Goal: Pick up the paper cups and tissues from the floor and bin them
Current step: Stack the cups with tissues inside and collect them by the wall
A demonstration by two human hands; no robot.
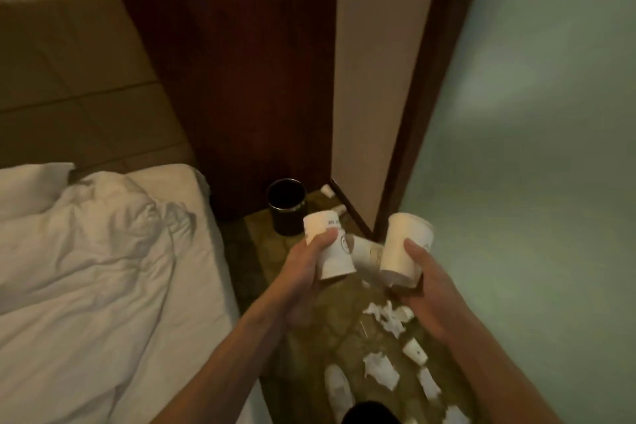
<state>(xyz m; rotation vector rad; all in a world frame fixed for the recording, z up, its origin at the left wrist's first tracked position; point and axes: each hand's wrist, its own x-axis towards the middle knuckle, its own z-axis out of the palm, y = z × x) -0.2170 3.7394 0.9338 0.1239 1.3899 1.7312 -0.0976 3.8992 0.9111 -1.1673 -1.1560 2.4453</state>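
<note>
Room, bedside corner, dim light.

- Floor (327, 317): patterned carpet in brown and olive, a narrow strip between bed and wall.
- Bed (206, 286): left of the strip, with a rumpled white duvet (96, 268) and a pillow (31, 186).
- Dark wood panel (241, 79): rises behind the head of the bed. A pale wall (375, 79) stands beside it, and a greenish blurred surface (550, 148) takes up the right.
- Bin (287, 206): black, round and upright on the floor at the foot of the wood panel.
- Left hand (306, 272): its grip is curled round the first paper cup (330, 248), held tilted above the floor, near the bin.
- Right hand (430, 286): its grip is closed round the second paper cup (407, 248), mouth pointing away.
- Third cup (366, 253): on its side between the two held cups. I cannot tell whether a hand holds it.
- Tissues (385, 315): crumpled white, scattered on the floor below the hands.
- Small cup (414, 351): lying on the floor among the tissues.
- Two more cups (328, 190): on the floor along the skirting beyond the bin.
- White shoe (339, 389): at the bottom edge.
</note>
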